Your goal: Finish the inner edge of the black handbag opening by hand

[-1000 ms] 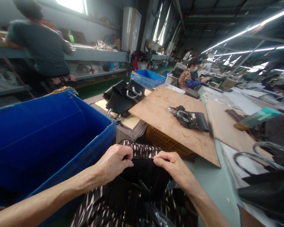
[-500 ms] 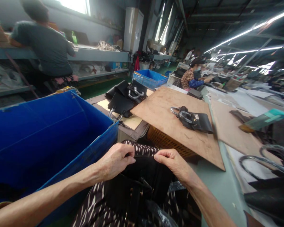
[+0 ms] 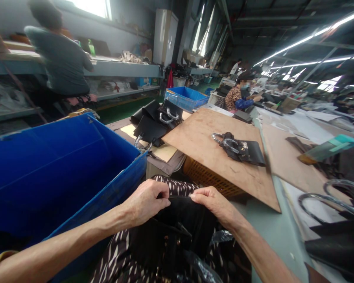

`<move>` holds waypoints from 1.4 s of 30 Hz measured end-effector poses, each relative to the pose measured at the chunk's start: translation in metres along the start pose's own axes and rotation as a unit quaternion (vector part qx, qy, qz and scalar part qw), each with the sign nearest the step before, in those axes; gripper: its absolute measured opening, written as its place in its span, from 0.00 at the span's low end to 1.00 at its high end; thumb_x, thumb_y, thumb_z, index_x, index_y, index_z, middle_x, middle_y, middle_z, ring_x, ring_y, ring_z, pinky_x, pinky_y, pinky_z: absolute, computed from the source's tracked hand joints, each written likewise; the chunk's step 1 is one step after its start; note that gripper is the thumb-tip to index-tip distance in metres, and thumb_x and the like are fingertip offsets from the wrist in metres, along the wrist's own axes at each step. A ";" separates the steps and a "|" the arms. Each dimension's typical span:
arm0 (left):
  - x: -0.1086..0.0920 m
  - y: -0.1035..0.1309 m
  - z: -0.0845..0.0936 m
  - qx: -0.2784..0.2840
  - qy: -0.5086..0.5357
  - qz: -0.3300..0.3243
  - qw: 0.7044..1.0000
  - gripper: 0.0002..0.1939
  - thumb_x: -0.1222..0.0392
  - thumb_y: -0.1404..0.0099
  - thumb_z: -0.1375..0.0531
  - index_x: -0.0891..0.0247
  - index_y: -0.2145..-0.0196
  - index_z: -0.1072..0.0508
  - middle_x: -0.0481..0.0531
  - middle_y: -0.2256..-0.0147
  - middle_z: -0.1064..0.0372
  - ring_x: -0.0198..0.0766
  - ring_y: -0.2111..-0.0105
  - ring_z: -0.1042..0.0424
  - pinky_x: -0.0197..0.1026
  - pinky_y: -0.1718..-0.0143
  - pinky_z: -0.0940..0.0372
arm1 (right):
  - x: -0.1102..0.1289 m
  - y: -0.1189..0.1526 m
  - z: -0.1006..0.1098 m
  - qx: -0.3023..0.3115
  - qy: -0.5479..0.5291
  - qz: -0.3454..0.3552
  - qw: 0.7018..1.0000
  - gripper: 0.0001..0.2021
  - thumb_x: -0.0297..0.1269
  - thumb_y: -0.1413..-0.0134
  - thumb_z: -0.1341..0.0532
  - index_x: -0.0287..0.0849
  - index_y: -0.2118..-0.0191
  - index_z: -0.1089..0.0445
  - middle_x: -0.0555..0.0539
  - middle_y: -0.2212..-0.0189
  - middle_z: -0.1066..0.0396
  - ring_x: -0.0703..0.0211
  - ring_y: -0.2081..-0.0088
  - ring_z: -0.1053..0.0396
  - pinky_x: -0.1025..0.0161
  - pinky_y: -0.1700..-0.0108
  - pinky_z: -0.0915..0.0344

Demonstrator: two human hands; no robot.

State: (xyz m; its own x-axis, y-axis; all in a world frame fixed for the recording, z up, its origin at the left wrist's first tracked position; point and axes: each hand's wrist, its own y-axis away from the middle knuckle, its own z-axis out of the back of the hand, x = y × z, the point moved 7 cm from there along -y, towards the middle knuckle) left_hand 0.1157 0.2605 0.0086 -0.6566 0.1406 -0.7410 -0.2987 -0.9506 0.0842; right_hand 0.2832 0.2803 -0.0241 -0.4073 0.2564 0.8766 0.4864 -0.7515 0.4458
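Observation:
A black handbag (image 3: pixel 179 214) rests on my lap over patterned dark trousers (image 3: pixel 118 251). Its far top edge is pinched between the thumb and fingers of my left hand (image 3: pixel 150 198). On the same edge, a little to the right, my right hand (image 3: pixel 208 198) pinches the bag too, and the edge runs straight between both hands. Clear plastic wrap (image 3: pixel 202 267) shows near the bag's lower right, around what looks like a handle. Small metal fittings glint on the bag's front, and its lower part is dark and hard to make out.
A large blue bin (image 3: pixel 118 200) stands at my left. Ahead, a brown board (image 3: pixel 194 137) carries a black handbag (image 3: pixel 247 151); more black bags (image 3: pixel 150 125) lie beside it. Another handbag (image 3: pixel 336 243) stands at the right. Co-workers sit at the far left (image 3: pixel 61 59) and ahead (image 3: pixel 234 98).
Both hands keep their pinch on the handbag's edge and have drawn very slightly closer together. The co-worker at the far left has shifted an arm.

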 end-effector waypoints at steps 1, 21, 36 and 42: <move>0.000 -0.001 0.000 0.001 -0.001 0.002 1.000 0.06 0.62 0.47 0.44 0.64 0.79 0.35 0.42 0.79 0.41 0.30 0.76 0.42 0.33 0.74 0.50 | -0.002 -0.001 0.001 -0.006 0.002 0.001 1.000 0.15 0.41 0.49 0.44 0.40 0.80 0.45 0.57 0.85 0.53 0.70 0.82 0.58 0.68 0.80 0.62; 0.004 -0.010 -0.004 -0.021 -0.010 0.019 1.000 0.05 0.64 0.50 0.46 0.64 0.81 0.36 0.42 0.82 0.43 0.29 0.78 0.45 0.32 0.77 0.53 | 0.043 0.011 -0.008 -0.114 0.426 0.118 0.890 0.11 0.35 0.42 0.50 0.43 0.74 0.38 0.53 0.74 0.34 0.64 0.71 0.38 0.67 0.68 0.48; 0.002 -0.013 -0.001 -0.046 -0.053 0.033 0.997 0.05 0.67 0.53 0.47 0.64 0.82 0.42 0.42 0.83 0.45 0.29 0.80 0.47 0.33 0.78 0.56 | 0.044 0.012 -0.009 -0.115 0.421 0.122 0.892 0.13 0.36 0.41 0.50 0.42 0.77 0.41 0.55 0.77 0.37 0.65 0.74 0.41 0.68 0.71 0.48; 0.000 -0.013 -0.002 -0.054 -0.014 0.015 0.998 0.06 0.70 0.54 0.47 0.62 0.76 0.40 0.42 0.80 0.42 0.30 0.78 0.43 0.33 0.76 0.54 | 0.043 0.017 -0.010 -0.129 0.467 0.168 0.858 0.10 0.33 0.41 0.48 0.43 0.73 0.35 0.52 0.73 0.33 0.63 0.70 0.37 0.67 0.68 0.46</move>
State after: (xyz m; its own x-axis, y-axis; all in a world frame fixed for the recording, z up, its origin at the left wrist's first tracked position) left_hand 0.1209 0.2721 0.0062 -0.6840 0.1188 -0.7198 -0.2037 -0.9785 0.0321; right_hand 0.2660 0.2722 0.0193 -0.7784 -0.5105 0.3653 0.5594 -0.8281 0.0347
